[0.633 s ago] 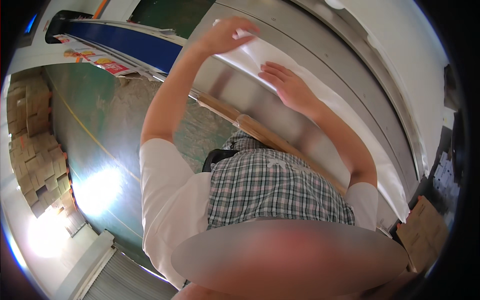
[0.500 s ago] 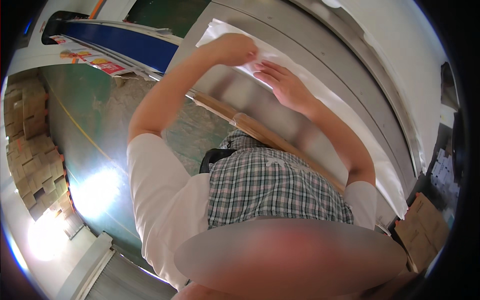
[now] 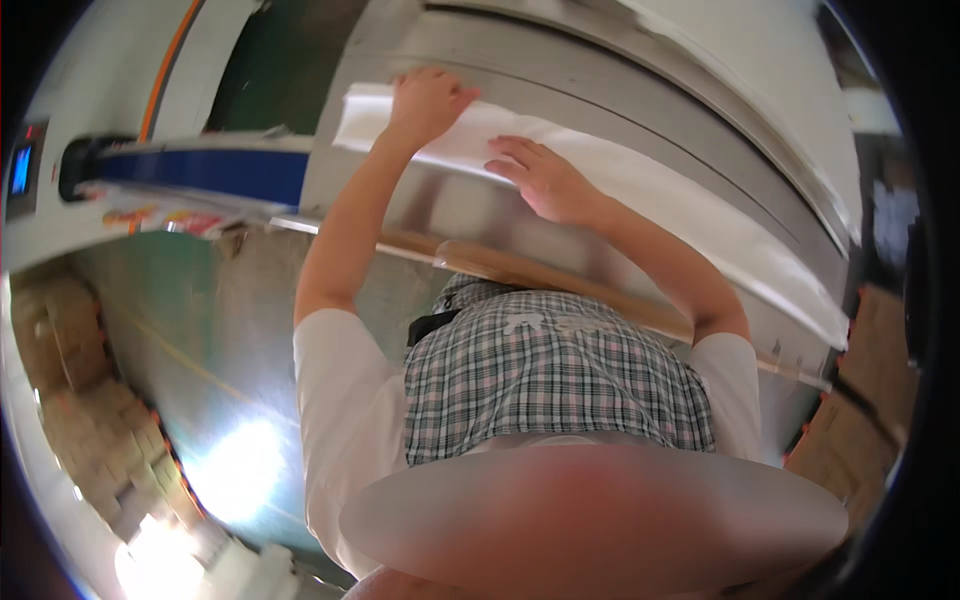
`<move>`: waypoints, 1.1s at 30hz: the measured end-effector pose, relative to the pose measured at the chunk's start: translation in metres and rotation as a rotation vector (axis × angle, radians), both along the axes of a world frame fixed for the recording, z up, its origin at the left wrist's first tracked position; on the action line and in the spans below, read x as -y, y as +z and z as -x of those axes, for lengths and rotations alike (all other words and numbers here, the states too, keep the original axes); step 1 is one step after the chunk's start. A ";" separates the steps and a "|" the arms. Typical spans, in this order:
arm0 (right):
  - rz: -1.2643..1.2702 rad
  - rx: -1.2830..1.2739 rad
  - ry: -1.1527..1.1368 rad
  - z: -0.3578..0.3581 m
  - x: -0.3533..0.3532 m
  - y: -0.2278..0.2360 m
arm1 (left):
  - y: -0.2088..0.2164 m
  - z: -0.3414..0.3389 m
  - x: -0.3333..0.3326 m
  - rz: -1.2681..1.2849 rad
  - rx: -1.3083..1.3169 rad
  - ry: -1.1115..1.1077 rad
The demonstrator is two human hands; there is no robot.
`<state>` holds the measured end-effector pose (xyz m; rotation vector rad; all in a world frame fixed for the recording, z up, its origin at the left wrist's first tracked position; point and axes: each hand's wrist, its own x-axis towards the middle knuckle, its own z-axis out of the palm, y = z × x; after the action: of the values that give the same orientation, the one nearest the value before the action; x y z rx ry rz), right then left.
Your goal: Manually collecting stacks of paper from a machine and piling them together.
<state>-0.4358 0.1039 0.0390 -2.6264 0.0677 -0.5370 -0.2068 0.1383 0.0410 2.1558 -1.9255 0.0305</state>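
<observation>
A long white strip of soft, sheet-like material (image 3: 640, 185) lies across the grey metal worktop (image 3: 440, 205), running from upper left to lower right. Its exact material I cannot tell. My left hand (image 3: 430, 104) rests on the strip near its left end, fingers over the far edge and thumb apart, pointing right. My right hand (image 3: 548, 182) is at the strip's near edge, a little to the right, with its fingers stretched and slightly spread. Nothing shows gripped in either hand.
A wooden-coloured bar (image 3: 500, 265) runs along the worktop's near edge, against my checked apron (image 3: 560, 380). A blue panel (image 3: 220, 172) extends from the worktop's left. Cardboard boxes (image 3: 95, 430) are stacked at left; more cardboard (image 3: 870, 380) stands at right.
My left hand has shifted left along the strip and opened from a closed grip. My right hand stays near the strip's near edge, its fingers more spread. The view has turned.
</observation>
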 end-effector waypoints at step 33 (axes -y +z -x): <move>0.145 -0.344 -0.739 0.521 0.128 0.011 | -0.039 0.128 -0.014 -0.348 0.073 0.618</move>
<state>-0.9568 -0.0242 0.0502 -2.7514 1.1728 -0.3096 -0.3352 0.1527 0.0021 2.9396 -1.2914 -0.1241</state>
